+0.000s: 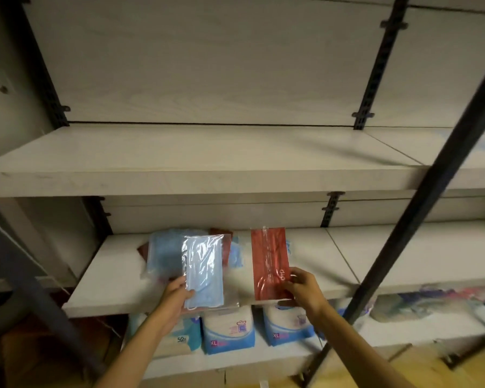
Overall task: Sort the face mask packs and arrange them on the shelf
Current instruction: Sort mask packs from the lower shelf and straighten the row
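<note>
Two hands are holding one pack each: one blue pack [205,271], one red pack [270,263]. Two XL bags [228,333] are sitting below.

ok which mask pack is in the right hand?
The red pack, pinched at its lower corner by the right hand; the left hand holds the blue pack.

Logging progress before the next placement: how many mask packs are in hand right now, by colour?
Blue: 1, the blue mask pack held in the left hand.
Red: 1, the red mask pack pinched by the right hand.
Total in hand: 2.
The mixed pile behind overlaps too much to count.
</note>
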The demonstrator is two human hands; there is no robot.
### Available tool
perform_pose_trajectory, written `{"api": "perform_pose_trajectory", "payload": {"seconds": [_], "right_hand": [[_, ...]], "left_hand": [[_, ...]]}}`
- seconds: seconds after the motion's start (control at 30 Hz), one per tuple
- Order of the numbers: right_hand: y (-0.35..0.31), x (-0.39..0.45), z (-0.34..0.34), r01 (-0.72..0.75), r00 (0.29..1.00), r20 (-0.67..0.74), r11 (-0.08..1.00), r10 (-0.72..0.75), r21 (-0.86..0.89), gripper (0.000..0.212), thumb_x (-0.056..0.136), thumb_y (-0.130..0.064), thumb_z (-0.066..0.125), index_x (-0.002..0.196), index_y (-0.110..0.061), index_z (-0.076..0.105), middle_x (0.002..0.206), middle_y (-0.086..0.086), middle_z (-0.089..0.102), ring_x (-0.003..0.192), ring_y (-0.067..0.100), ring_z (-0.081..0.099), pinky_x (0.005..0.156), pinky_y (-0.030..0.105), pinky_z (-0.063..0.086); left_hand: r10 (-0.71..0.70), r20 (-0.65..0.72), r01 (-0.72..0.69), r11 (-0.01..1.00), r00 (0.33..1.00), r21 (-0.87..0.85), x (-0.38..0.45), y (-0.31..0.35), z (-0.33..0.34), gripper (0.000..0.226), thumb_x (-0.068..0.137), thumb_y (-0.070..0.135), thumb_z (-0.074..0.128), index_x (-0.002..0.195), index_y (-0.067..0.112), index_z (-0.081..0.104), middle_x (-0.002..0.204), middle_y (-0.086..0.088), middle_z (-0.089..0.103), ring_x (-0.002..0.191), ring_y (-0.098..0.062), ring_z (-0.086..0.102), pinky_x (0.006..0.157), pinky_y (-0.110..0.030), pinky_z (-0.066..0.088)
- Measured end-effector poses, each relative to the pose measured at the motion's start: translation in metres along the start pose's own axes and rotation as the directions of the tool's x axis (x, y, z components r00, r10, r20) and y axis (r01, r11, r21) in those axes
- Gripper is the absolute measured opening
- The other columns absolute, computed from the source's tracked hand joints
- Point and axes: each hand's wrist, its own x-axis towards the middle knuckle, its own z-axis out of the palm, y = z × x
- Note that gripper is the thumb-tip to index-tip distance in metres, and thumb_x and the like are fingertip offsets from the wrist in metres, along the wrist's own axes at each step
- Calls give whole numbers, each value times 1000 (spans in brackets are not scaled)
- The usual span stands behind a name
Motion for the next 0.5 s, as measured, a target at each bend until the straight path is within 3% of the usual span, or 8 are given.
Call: {"api": "perform_pose_trajectory", "payload": {"seconds": [0.07, 0.13, 0.33, 0.5], "right_hand": [[6, -22, -26, 15, 1000, -5, 1000, -15, 20, 25, 95, 3, 55, 115, -8, 63, 100, 14, 75, 87, 30, 75, 76, 46, 62], [10, -43, -48, 29, 1000, -5, 999, -29, 34, 25, 96, 2, 54, 117, -7, 62, 100, 13, 75, 89, 29, 75, 76, 42, 61], [15, -116, -125, 94, 995, -22, 993, -93, 72, 26, 98, 1, 51, 117, -12, 62, 105, 11, 74, 89, 23, 75, 66, 31, 60], [18, -165, -192, 156, 984, -101, 985, -148, 75, 23, 96, 1, 54, 112, -11, 65, 97, 10, 76, 86, 26, 75, 66, 33, 61]], "left_hand": [[9, 25, -10, 1000, 1000, 15, -25, -4, 26, 45, 90, -8, 52, 125, 18, 62, 115, -9, 71, 102, -32, 68, 83, -54, 58], [27, 43, -27, 1000, 999, 10, -48, -6, 52, 43, 90, -7, 53, 121, 20, 62, 116, -7, 70, 104, -32, 67, 86, -55, 57], [101, 85, -102, 995, 991, 7, -115, -17, 139, 40, 90, -5, 55, 124, 15, 61, 117, -10, 69, 103, -33, 67, 76, -47, 60], [130, 132, -129, 992, 983, -19, -161, -19, 213, 34, 93, -4, 54, 117, 18, 62, 116, -10, 69, 104, -35, 66, 70, -43, 60]]}}
